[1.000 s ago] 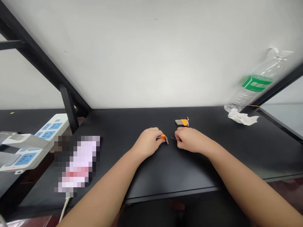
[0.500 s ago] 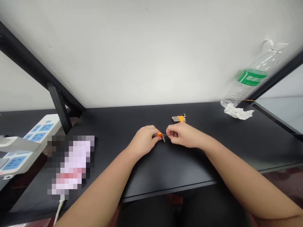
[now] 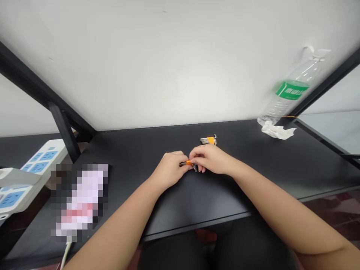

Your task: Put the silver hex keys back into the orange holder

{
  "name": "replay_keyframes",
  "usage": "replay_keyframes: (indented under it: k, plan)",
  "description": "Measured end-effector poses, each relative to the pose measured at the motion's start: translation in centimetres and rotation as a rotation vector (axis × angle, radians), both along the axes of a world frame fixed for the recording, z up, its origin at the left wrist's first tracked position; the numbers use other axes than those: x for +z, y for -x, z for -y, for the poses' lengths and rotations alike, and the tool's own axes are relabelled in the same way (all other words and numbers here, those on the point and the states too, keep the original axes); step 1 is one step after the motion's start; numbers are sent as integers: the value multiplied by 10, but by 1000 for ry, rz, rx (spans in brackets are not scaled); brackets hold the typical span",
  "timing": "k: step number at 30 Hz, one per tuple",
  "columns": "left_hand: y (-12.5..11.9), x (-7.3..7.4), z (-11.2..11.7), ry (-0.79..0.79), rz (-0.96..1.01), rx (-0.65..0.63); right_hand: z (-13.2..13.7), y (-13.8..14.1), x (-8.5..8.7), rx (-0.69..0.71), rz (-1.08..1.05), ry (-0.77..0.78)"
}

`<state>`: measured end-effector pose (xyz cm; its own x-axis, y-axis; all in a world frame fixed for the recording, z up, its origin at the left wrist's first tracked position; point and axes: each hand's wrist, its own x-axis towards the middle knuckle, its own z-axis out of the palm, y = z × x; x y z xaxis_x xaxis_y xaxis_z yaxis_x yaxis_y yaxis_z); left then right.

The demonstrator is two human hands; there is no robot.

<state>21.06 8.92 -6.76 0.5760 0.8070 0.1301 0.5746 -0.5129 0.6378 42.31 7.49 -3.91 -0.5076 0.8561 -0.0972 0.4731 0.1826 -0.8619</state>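
My left hand [image 3: 169,169] is closed around a hex key set [image 3: 189,163] with an orange holder, held just above the black desk. The bent ends of several keys stick out at its right side. My right hand [image 3: 209,159] presses against that same end, thumb and forefinger pinched together on a hex key at the holder; the key is mostly hidden by the fingers. Behind my right hand a second hex key set [image 3: 210,140], also with an orange holder, lies on the desk, its lower edge partly covered by the hand.
A clear bottle [image 3: 292,90] with a green label leans against the wall, crumpled tissue [image 3: 278,131] at its foot. To the left lie a blurred-out phone-like slab [image 3: 83,198] with a cable [image 3: 65,255] and a white power strip [image 3: 39,168]. Black frame bars [image 3: 64,127] flank the desk [image 3: 135,146].
My right hand has moved left, up against the orange holder; the thin key shaft visible between the hands before is now covered. The whole view has shifted slightly.
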Motion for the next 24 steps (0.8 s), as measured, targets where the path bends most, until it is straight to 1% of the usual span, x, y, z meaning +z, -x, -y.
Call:
replay_keyframes:
  k: [2, 4, 6, 9, 10, 12, 15, 20, 24]
  plan:
    - [-1, -1, 1, -10, -12, 33, 1, 4, -2, -53, -20, 37]
    - [-2, -2, 1, -19, -17, 60, 1, 7, -3, -85, 15, 13]
    - [-2, -2, 1, -25, -22, 74, 2, 8, -2, -66, 89, -99]
    - [-3, -3, 0, -33, -45, 90, 4, 10, -2, 24, 212, -361]
    - [-3, -3, 0, -40, -55, 94, 5, 11, -2, 46, 246, -424]
    - [-4, -3, 1, -52, -64, 94, 6, 13, -4, 60, 290, -473]
    - [-3, -4, 2, -51, -45, 86, 7, 15, -4, 55, 301, -460]
    - [0, -5, 2, -61, -33, 79, 4, 13, -2, 39, 293, -387]
    - [1, -4, 2, -49, -11, 76, -1, 11, -6, 51, 320, -310]
